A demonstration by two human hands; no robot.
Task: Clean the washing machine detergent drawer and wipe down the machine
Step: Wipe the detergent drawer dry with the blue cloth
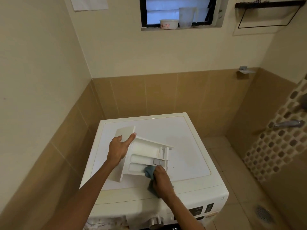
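Our left hand (118,149) gripped the detergent drawer (142,154) atop the washing machine (186,140), thumb extended; right hand (162,180) fingers curled round blue cloth (149,170), pressing it into the drawer.

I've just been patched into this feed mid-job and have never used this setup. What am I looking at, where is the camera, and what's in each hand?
There is one picture, from a camera worn on the person's head, looking down. There is no robot, only two bare hands. The left hand holds the pulled-out detergent drawer by its front panel, tilted over the washing machine top. The right hand grips a blue-grey cloth pressed into the drawer's nearest compartment. A white tub and clear cup stand on the window ledge.
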